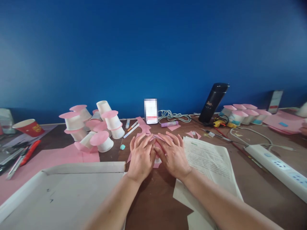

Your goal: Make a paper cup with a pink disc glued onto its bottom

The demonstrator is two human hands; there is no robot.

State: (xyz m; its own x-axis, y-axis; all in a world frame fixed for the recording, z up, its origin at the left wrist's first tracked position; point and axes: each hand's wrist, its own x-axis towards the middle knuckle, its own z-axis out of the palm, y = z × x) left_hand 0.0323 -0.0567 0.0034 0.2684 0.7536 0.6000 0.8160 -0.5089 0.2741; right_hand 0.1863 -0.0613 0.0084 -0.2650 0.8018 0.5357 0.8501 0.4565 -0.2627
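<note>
Side by side over a small white paper cup [157, 159], my left hand [142, 156] and my right hand [174, 156] lie with fingers stretched out and thumbs close together. Between them a patch of pink paper [158, 146] shows on top of the cup; most of both is hidden under my palms and fingers. More pink paper peeks out below the cup and past my fingertips. Neither hand is wrapped round anything. Left of my hands stands a cluster of white cups [109, 146] with pink paper discs, some stacked, some tipped over.
A grey-white box lid [81, 195] lies front left, with pink paper [64, 156], a cutter [30, 153] and a red cup [30, 127] beyond. Printed sheets [208, 159] lie under my right forearm. Behind are a phone [151, 111], glue stick [169, 124] and black bottle [213, 102]; right, a power strip [275, 166].
</note>
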